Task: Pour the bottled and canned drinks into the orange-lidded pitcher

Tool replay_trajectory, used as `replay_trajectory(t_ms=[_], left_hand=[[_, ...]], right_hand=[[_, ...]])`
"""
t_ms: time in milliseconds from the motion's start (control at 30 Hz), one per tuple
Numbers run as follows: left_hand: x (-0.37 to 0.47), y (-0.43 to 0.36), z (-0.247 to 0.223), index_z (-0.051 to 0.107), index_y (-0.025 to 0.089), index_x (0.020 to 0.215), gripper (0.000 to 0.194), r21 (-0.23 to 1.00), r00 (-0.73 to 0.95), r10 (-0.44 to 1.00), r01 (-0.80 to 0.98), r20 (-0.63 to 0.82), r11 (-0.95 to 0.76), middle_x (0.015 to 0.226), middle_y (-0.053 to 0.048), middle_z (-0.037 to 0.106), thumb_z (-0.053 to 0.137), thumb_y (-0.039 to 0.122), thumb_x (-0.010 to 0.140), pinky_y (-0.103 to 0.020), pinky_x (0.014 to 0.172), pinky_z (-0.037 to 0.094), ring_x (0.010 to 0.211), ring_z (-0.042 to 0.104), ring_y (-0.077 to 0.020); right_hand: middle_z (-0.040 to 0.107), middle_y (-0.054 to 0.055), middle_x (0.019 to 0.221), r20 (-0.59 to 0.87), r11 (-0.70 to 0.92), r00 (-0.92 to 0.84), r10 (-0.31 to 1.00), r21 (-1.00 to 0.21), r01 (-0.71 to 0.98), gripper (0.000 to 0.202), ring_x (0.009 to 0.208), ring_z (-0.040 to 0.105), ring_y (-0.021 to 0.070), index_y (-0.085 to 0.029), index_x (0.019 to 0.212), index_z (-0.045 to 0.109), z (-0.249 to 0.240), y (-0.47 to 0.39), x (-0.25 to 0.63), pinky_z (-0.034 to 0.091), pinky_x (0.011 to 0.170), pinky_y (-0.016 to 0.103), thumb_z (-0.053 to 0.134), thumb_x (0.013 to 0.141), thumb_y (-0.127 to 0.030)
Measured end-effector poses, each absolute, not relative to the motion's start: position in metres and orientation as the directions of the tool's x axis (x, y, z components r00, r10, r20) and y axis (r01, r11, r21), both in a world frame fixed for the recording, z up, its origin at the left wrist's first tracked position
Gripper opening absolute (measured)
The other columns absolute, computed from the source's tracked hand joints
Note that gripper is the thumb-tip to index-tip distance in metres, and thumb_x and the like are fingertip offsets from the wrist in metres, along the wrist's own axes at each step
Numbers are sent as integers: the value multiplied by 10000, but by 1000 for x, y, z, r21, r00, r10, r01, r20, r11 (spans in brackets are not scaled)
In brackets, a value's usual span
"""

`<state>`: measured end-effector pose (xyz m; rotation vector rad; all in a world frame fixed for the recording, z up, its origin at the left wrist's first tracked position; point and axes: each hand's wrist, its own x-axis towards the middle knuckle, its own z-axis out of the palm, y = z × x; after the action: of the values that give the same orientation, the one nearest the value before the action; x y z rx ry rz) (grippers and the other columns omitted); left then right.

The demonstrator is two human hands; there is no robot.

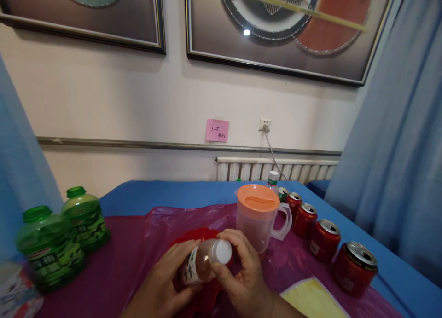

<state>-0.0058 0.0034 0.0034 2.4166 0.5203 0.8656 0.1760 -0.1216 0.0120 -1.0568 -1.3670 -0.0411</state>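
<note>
A small clear bottle (206, 264) with a white cap (223, 251) and a leaf-patterned label is tilted between my two hands. My left hand (172, 279) is wrapped round its body. The fingers and thumb of my right hand (243, 272) are closed on the cap. Below the bottle lies a red dish (203, 235), mostly covered by my hands. Just behind my right hand stands a translucent pitcher (253, 223) with an orange lid (258, 198) and a handle on its right side.
Several red cans (324, 239) form a row at the right, with a clear bottle (272, 180) behind. Two green bottles (51, 249) stand left. A yellow cloth (314, 299) lies front right on the purple plastic sheet (124, 244). A radiator (245, 170) and wall are behind the table.
</note>
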Motion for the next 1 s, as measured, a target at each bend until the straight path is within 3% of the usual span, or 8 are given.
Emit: replay_trajectory(t_ms=[300,567,800,1000], left_hand=[[-13,20,-3,518,328,1404,655,467,768,449,222,457,-856,1394,-70,636,750,341,792,-402,1029,549,1242,627,-298],[-12,18,-6,533,317,1413,679,491,730,482,229,485,-840,1400,-95,633,757,380,775,-447,1037,539,1248,620,-325],[-9,14,10,570,320,1366,595,492,743,459,201,487,-847,1325,-60,680,741,397,801,-354,973,577,1157,677,-273],[-10,14,8,529,340,1388,610,524,755,471,200,456,-828,1348,-67,657,734,388,815,-397,992,565,1185,656,-289]], right_hand=[[576,71,1243,795,510,253,551,-561,652,421,1152,590,225,-308,1388,544,9,-125,179,515,990,376,591,970,-290],[548,116,1357,841,504,164,516,-452,736,492,1268,544,236,-260,1485,426,8,-128,180,491,1056,395,487,999,-205],[537,144,1354,891,478,106,441,-333,813,517,1260,536,253,-222,1526,368,14,-127,181,489,1049,430,439,1015,-204],[556,117,1337,859,488,189,477,-437,755,470,1246,560,227,-260,1479,420,14,-127,180,500,1038,380,494,1015,-247]])
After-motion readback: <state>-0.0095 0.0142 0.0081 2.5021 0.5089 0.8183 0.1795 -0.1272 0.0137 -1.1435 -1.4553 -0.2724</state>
